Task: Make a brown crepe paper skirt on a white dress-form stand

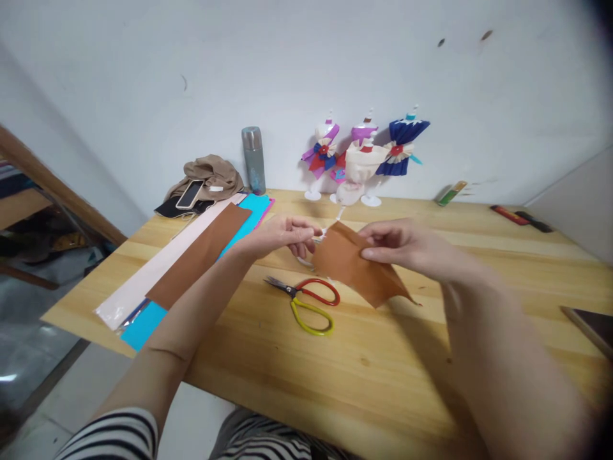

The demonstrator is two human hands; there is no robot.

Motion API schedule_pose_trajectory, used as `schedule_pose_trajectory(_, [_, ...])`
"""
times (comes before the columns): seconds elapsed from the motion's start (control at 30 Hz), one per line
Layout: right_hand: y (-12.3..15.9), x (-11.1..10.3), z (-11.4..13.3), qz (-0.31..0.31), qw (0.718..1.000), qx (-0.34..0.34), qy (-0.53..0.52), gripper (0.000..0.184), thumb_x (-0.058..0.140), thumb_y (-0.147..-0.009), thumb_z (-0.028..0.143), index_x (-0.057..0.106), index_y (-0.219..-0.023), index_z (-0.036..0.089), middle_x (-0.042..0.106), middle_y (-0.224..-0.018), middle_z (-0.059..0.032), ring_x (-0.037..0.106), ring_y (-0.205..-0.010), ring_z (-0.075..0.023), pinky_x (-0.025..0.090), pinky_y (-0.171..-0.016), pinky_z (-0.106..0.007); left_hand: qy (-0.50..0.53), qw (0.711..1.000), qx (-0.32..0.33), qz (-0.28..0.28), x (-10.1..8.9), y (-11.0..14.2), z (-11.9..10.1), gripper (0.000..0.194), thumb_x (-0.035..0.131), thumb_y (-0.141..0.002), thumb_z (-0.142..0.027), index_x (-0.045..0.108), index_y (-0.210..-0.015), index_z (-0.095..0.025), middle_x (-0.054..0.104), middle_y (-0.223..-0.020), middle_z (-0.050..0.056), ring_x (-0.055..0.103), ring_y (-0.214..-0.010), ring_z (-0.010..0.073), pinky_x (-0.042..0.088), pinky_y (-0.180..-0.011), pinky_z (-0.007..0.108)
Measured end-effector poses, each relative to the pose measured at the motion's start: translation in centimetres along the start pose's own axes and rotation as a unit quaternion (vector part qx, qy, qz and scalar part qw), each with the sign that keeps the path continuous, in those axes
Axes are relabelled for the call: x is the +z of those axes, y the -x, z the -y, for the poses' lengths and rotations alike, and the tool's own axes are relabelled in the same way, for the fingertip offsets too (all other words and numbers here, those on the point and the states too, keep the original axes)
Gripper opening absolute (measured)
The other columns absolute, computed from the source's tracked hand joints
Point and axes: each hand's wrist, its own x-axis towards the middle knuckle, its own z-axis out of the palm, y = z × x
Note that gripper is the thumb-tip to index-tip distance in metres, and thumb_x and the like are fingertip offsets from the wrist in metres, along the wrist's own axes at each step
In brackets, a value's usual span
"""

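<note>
Right hand [395,246] pinches brown piece [357,262], seemingly steadying it; left hand [292,235] beside, fingers curled together, grip unclear.

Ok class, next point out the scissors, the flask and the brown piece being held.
Scissors [291,291]: head view, on the pivot.
Flask [255,163]: head view, middle of its body.
Held brown piece [352,263]: head view, middle of its flat face.

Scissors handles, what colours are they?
One handle is red and the other handle is yellow, clearest in the head view.
</note>
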Motion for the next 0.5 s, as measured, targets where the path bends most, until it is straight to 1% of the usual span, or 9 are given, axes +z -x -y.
schedule_pose_trajectory(0.07, [1.3,-1.7,0.6,0.051,0.998,0.0,0.03,0.027,0.081,-0.074,0.045,0.071,-0.082,0.021,0.061,-0.068,-0.0003,0.051,-0.059,-0.0136,0.038,-0.053,-0.027,-0.111,0.994,-0.008,0.0,-0.6,-0.7,2.1,0.027,0.06,-0.089,-0.026,0.071,-0.111,-0.014,0.076,-0.1,0.009,0.069,-0.08,0.0154,0.053,-0.073,0.028])
schedule_pose_trajectory(0.13, [2.1,-2.4,1.1,0.106,0.993,-0.001,0.054,0.026,0.077,-0.078,0.046,0.071,-0.082,0.022,0.056,-0.065,0.0011,0.046,-0.057,-0.0123,0.034,-0.051,-0.026,-0.274,0.962,0.009,-0.022,-0.7,-1.6,4.5,0.026,0.06,-0.084,-0.013,0.073,-0.106,-0.015,0.075,-0.11,0.01,0.068,-0.098,0.0188,0.052,-0.087,0.03])
schedule_pose_trajectory(0.17, [2.3,-2.2,1.3,0.128,0.989,-0.003,0.069,0.024,0.075,-0.08,0.045,0.07,-0.082,0.022,0.054,-0.065,0.0018,0.044,-0.057,-0.0119,0.034,-0.051,-0.026,-0.337,0.941,0.02,-0.013,-0.6,-2.0,5.7,0.027,0.061,-0.08,-0.01,0.074,-0.104,-0.016,0.074,-0.112,0.01,0.067,-0.105,0.0208,0.05,-0.093,0.031])
schedule_pose_trajectory(0.23, [1.9,-1.0,1.3,0.177,0.979,-0.007,0.097,0.024,0.073,-0.081,0.043,0.067,-0.078,0.021,0.051,-0.065,0.0028,0.044,-0.059,-0.0114,0.035,-0.054,-0.026,-0.406,0.913,0.04,0.023,-0.4,-2.4,7.4,0.025,0.061,-0.079,-0.009,0.074,-0.099,-0.016,0.071,-0.116,0.009,0.065,-0.108,0.0214,0.049,-0.093,0.031])
schedule_pose_trajectory(0.3, [0.8,1.2,0.8,0.247,0.961,-0.001,0.123,0.021,0.071,-0.081,0.039,0.065,-0.079,0.019,0.054,-0.068,0.0022,0.048,-0.063,-0.0122,0.037,-0.057,-0.025,-0.428,0.902,0.049,0.039,-0.4,-2.6,8.3,0.018,0.06,-0.08,-0.01,0.072,-0.092,-0.015,0.07,-0.112,0.009,0.065,-0.099,0.0205,0.049,-0.086,0.029])
schedule_pose_trajectory(0.37, [-0.6,3.5,-0.1,0.306,0.943,0.009,0.133,0.015,0.065,-0.083,0.032,0.064,-0.081,0.017,0.057,-0.071,0.0018,0.049,-0.064,-0.0117,0.038,-0.058,-0.024,-0.427,0.902,0.049,0.04,-0.7,-2.5,8.4,0.012,0.06,-0.081,-0.012,0.07,-0.085,-0.015,0.07,-0.101,0.008,0.063,-0.089,0.0183,0.047,-0.079,0.027])
schedule_pose_trajectory(0.4, [-1.2,4.5,-0.6,0.323,0.934,0.001,0.152,0.013,0.063,-0.083,0.028,0.064,-0.078,0.016,0.057,-0.07,0.0015,0.048,-0.063,-0.0114,0.037,-0.058,-0.024,-0.423,0.904,0.048,0.042,-0.9,-2.4,8.3,0.011,0.06,-0.081,-0.012,0.07,-0.083,-0.015,0.07,-0.094,0.006,0.062,-0.084,0.0171,0.045,-0.076,0.026])
schedule_pose_trajectory(0.47, [-2.0,5.6,-1.5,0.325,0.93,-0.028,0.168,0.01,0.064,-0.08,0.023,0.067,-0.078,0.014,0.062,-0.072,-0.0007,0.051,-0.065,-0.0122,0.038,-0.058,-0.024,-0.415,0.908,0.045,0.045,-1.6,-2.2,7.8,0.008,0.061,-0.08,-0.014,0.069,-0.079,-0.015,0.069,-0.083,0.003,0.059,-0.077,0.0151,0.042,-0.071,0.024])
schedule_pose_trajectory(0.5, [-2.3,5.6,-1.9,0.311,0.934,-0.04,0.173,0.01,0.064,-0.08,0.022,0.069,-0.077,0.014,0.063,-0.072,-0.001,0.052,-0.064,-0.0127,0.038,-0.059,-0.025,-0.405,0.912,0.042,0.047,-2.0,-2.2,7.5,0.007,0.063,-0.08,-0.015,0.069,-0.077,-0.015,0.069,-0.079,0.002,0.059,-0.075,0.0144,0.041,-0.069,0.023])
